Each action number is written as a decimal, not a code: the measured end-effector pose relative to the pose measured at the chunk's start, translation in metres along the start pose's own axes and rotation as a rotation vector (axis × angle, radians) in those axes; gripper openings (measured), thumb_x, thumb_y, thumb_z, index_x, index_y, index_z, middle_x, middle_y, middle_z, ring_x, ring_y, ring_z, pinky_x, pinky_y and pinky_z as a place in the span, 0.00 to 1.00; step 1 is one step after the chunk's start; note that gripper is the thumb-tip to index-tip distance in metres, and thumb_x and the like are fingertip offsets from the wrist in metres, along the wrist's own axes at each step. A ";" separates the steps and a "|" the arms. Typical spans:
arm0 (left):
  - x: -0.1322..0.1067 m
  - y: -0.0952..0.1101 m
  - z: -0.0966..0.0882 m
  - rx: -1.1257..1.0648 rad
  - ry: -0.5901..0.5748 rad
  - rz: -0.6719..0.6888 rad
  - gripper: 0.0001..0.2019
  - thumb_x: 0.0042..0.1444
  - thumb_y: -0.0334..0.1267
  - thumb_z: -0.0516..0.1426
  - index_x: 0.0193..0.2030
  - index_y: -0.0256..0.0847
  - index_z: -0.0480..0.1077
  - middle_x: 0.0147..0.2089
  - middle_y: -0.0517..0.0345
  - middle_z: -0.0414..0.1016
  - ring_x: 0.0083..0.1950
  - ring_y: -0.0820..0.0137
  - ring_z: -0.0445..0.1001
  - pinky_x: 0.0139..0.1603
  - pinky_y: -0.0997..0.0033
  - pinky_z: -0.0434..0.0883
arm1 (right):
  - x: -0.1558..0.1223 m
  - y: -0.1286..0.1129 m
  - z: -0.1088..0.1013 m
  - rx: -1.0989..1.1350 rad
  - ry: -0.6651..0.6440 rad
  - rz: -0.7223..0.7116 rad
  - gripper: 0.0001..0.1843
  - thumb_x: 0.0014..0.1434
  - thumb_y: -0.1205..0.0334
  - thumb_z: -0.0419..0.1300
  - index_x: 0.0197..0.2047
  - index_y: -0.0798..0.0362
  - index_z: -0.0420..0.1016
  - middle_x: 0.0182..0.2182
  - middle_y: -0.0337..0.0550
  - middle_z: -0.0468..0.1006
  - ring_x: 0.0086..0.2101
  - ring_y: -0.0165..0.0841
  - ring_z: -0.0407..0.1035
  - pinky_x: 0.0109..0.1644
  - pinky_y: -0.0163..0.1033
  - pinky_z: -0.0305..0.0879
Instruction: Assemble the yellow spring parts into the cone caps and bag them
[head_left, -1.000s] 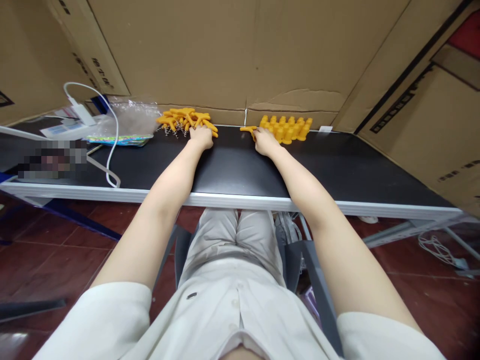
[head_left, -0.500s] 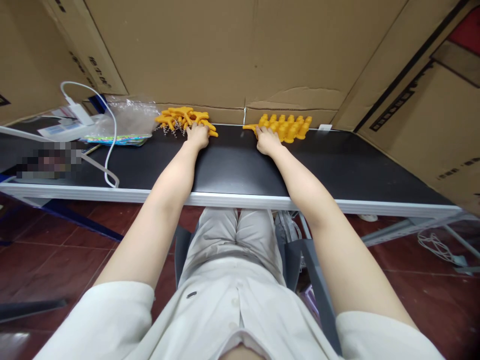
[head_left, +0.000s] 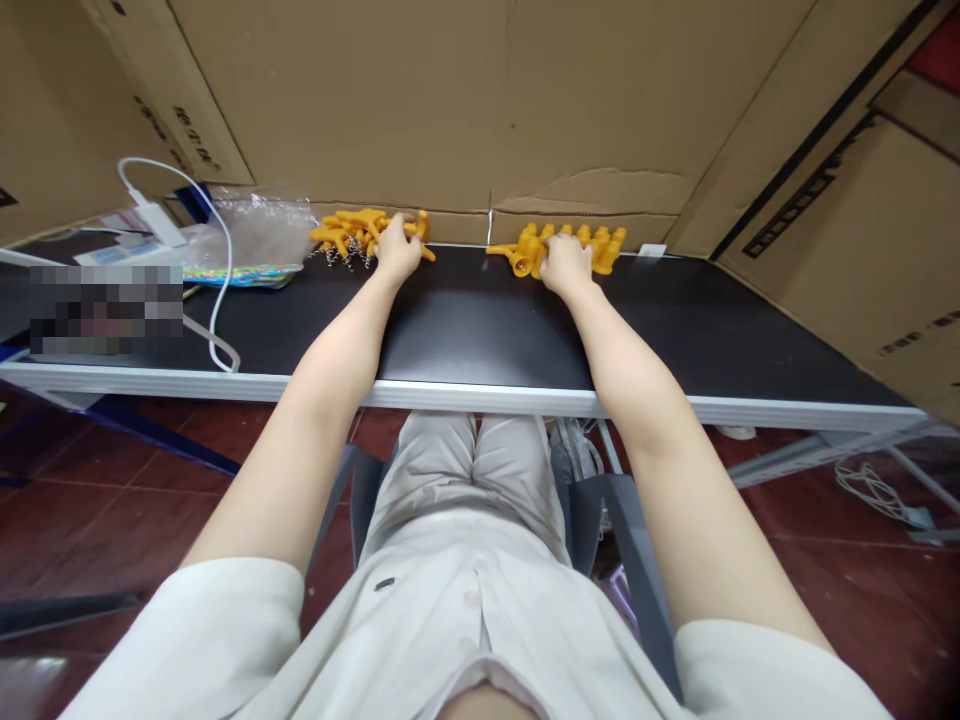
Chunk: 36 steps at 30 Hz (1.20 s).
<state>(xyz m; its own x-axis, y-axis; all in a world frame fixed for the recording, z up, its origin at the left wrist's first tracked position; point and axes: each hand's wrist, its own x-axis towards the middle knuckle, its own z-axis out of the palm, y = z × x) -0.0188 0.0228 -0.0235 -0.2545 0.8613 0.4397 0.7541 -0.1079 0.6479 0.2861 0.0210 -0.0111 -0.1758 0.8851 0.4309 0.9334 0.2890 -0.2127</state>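
Note:
My left hand [head_left: 400,248] is at the right end of a heap of yellow corkscrew handles [head_left: 352,225] with metal spirals. Its fingers are closed on one yellow corkscrew, largely covered by the hand. My right hand [head_left: 567,263] reaches into a cluster of upright yellow sleeves [head_left: 606,250]. The fingers are bent around a sleeve there, mostly hidden behind the hand. Just left of that hand, a yellow sleeve [head_left: 520,264] lies with its open end towards me, and a yellow handle [head_left: 498,250] sticks out to the left beside it.
A clear plastic bag [head_left: 259,235] with colourful sheets lies left of the corkscrews. A white cable [head_left: 225,290] loops over the black tabletop [head_left: 480,330]. Cardboard walls [head_left: 360,100] close off the back and sides. A small white piece [head_left: 652,250] sits at the right rear.
My right hand has moved right, from beside the yellow handle into the sleeves. A sleeve's open end now shows where that hand was. My left hand has risen slightly.

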 end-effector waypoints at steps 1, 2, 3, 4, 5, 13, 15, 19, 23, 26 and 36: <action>0.003 0.002 0.002 -0.080 0.023 -0.018 0.21 0.69 0.39 0.63 0.67 0.46 0.74 0.56 0.47 0.83 0.66 0.51 0.79 0.71 0.47 0.72 | 0.002 0.003 0.001 0.002 0.017 0.004 0.25 0.77 0.55 0.54 0.66 0.63 0.77 0.64 0.72 0.78 0.67 0.69 0.67 0.70 0.81 0.58; 0.005 0.004 0.003 -0.153 0.043 -0.044 0.21 0.69 0.39 0.64 0.67 0.45 0.74 0.56 0.47 0.82 0.64 0.52 0.80 0.70 0.50 0.74 | 0.004 0.005 0.002 0.000 0.029 0.012 0.24 0.77 0.56 0.54 0.65 0.62 0.79 0.63 0.71 0.78 0.66 0.67 0.68 0.71 0.80 0.58; 0.007 0.007 0.005 -0.217 0.060 -0.076 0.21 0.69 0.39 0.65 0.67 0.44 0.73 0.55 0.47 0.82 0.63 0.53 0.81 0.68 0.52 0.75 | 0.005 0.007 0.003 -0.003 0.033 0.018 0.23 0.76 0.57 0.54 0.64 0.61 0.80 0.63 0.70 0.78 0.66 0.66 0.69 0.71 0.79 0.58; 0.008 0.009 0.006 -0.273 0.075 -0.113 0.21 0.69 0.38 0.65 0.66 0.43 0.73 0.55 0.46 0.81 0.62 0.54 0.82 0.67 0.55 0.76 | 0.007 0.007 0.004 -0.003 0.033 0.018 0.22 0.76 0.58 0.54 0.63 0.61 0.80 0.63 0.70 0.78 0.66 0.65 0.70 0.71 0.78 0.60; 0.009 0.012 0.007 -0.325 0.088 -0.149 0.20 0.68 0.35 0.65 0.66 0.42 0.74 0.56 0.46 0.81 0.62 0.55 0.82 0.67 0.58 0.77 | 0.007 0.008 0.004 0.004 0.032 0.011 0.22 0.75 0.60 0.55 0.64 0.60 0.80 0.63 0.69 0.79 0.65 0.65 0.71 0.71 0.76 0.62; 0.001 0.030 0.003 -0.630 0.017 -0.330 0.25 0.69 0.29 0.61 0.71 0.41 0.69 0.60 0.43 0.82 0.63 0.55 0.84 0.58 0.59 0.82 | -0.001 -0.015 0.000 0.188 -0.068 0.070 0.18 0.67 0.67 0.68 0.58 0.65 0.79 0.56 0.66 0.84 0.60 0.53 0.80 0.69 0.56 0.74; -0.003 0.033 0.002 -0.666 -0.026 -0.328 0.26 0.69 0.29 0.61 0.72 0.43 0.67 0.62 0.43 0.83 0.61 0.56 0.86 0.56 0.60 0.83 | -0.004 -0.022 0.002 0.211 -0.116 0.080 0.15 0.64 0.67 0.71 0.53 0.61 0.81 0.53 0.62 0.86 0.56 0.52 0.81 0.67 0.57 0.76; -0.011 0.041 0.003 -0.655 -0.111 -0.274 0.28 0.67 0.28 0.63 0.72 0.43 0.65 0.65 0.42 0.82 0.61 0.56 0.87 0.55 0.61 0.83 | -0.007 -0.030 0.009 0.212 -0.177 0.052 0.19 0.60 0.67 0.74 0.54 0.58 0.81 0.52 0.58 0.86 0.53 0.52 0.81 0.64 0.58 0.78; -0.020 0.052 0.004 -0.754 -0.086 -0.322 0.28 0.67 0.25 0.61 0.72 0.39 0.62 0.62 0.41 0.83 0.58 0.58 0.88 0.54 0.64 0.83 | -0.010 -0.035 0.010 0.119 -0.150 -0.060 0.26 0.60 0.69 0.69 0.62 0.58 0.79 0.58 0.59 0.85 0.57 0.54 0.80 0.64 0.58 0.76; -0.024 0.059 0.004 -0.874 -0.041 -0.389 0.27 0.66 0.24 0.61 0.70 0.37 0.63 0.54 0.45 0.86 0.52 0.62 0.89 0.47 0.70 0.82 | -0.015 -0.040 0.005 0.041 -0.143 -0.139 0.26 0.60 0.69 0.65 0.62 0.53 0.81 0.59 0.54 0.86 0.59 0.55 0.79 0.66 0.62 0.74; -0.022 0.055 0.007 -1.043 -0.006 -0.413 0.34 0.57 0.25 0.68 0.68 0.41 0.65 0.38 0.58 0.84 0.36 0.67 0.86 0.33 0.77 0.74 | -0.024 -0.053 -0.005 0.035 -0.172 -0.145 0.23 0.63 0.67 0.65 0.61 0.53 0.85 0.59 0.52 0.86 0.63 0.55 0.78 0.68 0.59 0.73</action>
<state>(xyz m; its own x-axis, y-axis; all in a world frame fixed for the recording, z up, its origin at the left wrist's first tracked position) 0.0329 0.0015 -0.0019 -0.3624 0.9295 0.0693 -0.2647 -0.1739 0.9485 0.2423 -0.0177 -0.0057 -0.3610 0.8816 0.3041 0.8835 0.4277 -0.1912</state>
